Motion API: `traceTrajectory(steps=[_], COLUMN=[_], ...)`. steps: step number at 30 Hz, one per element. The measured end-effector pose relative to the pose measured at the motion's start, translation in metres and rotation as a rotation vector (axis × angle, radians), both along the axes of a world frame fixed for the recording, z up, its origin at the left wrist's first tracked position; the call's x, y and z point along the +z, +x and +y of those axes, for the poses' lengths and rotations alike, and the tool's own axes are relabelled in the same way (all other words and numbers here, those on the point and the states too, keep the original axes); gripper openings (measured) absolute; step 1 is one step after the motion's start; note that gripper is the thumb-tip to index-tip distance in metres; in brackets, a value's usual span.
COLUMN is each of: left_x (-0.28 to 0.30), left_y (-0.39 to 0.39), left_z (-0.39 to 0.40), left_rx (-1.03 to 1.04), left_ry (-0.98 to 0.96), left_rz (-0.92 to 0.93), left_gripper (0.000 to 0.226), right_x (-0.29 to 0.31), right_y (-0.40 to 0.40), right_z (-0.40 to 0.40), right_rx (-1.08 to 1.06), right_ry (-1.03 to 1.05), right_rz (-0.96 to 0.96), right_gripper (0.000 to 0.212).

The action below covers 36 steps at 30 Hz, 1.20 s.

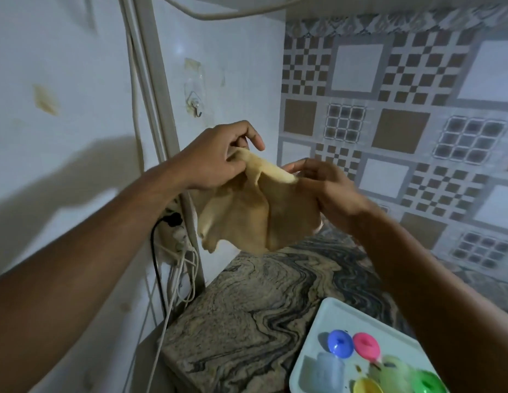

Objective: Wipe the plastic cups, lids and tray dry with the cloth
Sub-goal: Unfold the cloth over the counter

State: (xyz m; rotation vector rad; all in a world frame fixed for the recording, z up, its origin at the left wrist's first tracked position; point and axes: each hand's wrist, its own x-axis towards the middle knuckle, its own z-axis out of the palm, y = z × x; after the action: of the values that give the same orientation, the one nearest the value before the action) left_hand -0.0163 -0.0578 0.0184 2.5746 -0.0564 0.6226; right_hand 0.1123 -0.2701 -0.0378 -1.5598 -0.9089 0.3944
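Both hands [218, 157] [326, 188] pinch the cloth [255, 211], hanging between them.

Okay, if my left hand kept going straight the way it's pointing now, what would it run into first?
Probably the right hand: the left hand points toward it across the cloth both hands hold. Depth is unclear, so it might pass in front.

my hands hold the cloth [255, 211] mid-frame, above bare marbled counter [247, 307]. lower right, the tray [312, 344] of lids and cups blocks the way. cables [173, 279] crowd lower left centre.
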Motion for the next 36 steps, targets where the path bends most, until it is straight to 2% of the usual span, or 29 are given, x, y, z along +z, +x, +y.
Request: traceTrajectory(steps=[2,4,7,11,13,14,17,19,22,25,28,31,33,34,36], left_x=[0.000,-0.001,-0.005,-0.011,-0.018,-0.024,-0.045,-0.062,-0.084,-0.100,-0.119,-0.140,-0.151,-0.154,-0.158], left_y=[0.001,0.002,0.004,0.002,-0.001,-0.001,-0.001,-0.002,-0.003,-0.001,-0.001,-0.004,-0.006,-0.007,-0.008], left_z=[-0.012,-0.021,-0.034,-0.054,-0.067,-0.073,-0.094,-0.113,-0.138,-0.156,-0.175,-0.198,-0.211,-0.218,-0.229], left_rx=[-0.024,-0.074,-0.165,-0.324,-0.402,-0.433,-0.494,-0.529,-0.483,-0.430,-0.418,-0.352,-0.322,-0.318,-0.281], left_ry=[0.059,0.052,-0.102,-0.467,-0.607,-0.646,-0.644,-0.685,-0.565,-0.572,-0.742,-0.932,-1.008,-1.063,-1.205], left_rz=[0.040,0.076,0.113,0.172,0.207,0.220,0.269,0.302,0.185,0.110,0.074,0.057,0.069,0.072,0.060], left_gripper=[0.035,0.030,0.024,0.027,0.024,0.022,0.023,0.026,0.030,0.019,0.021,0.028,0.021,0.017,0.017], right_x=[0.003,0.007,0.011,0.011,0.008,0.005,-0.009,-0.021,-0.036,-0.054,-0.071,-0.089,-0.100,-0.106,-0.117], right_y=[-0.006,-0.012,-0.020,-0.028,-0.032,-0.036,-0.048,-0.052,-0.057,-0.057,-0.060,-0.069,-0.075,-0.078,-0.088], right_z=[-0.018,-0.033,-0.057,-0.084,-0.094,-0.098,-0.105,-0.111,-0.118,-0.123,-0.129,-0.139,-0.144,-0.148,-0.154], right_rx=[-0.018,-0.013,0.025,0.107,0.114,0.109,0.083,0.022,-0.119,-0.374,-0.579,-0.597,-0.600,-0.607,-0.600], right_ry=[-0.136,-0.193,-0.134,-0.012,0.073,0.122,0.285,0.370,0.406,0.381,0.352,0.380,0.382,0.382,0.350], right_rz=[-0.180,-0.257,-0.170,0.031,0.147,0.187,0.251,0.255,0.209,0.143,0.096,0.024,-0.022,-0.032,-0.011], right_gripper=[0.017,0.020,0.037,0.032,0.045,0.045,0.017,0.018,0.019,0.019,0.023,0.026,0.055,0.056,0.031])
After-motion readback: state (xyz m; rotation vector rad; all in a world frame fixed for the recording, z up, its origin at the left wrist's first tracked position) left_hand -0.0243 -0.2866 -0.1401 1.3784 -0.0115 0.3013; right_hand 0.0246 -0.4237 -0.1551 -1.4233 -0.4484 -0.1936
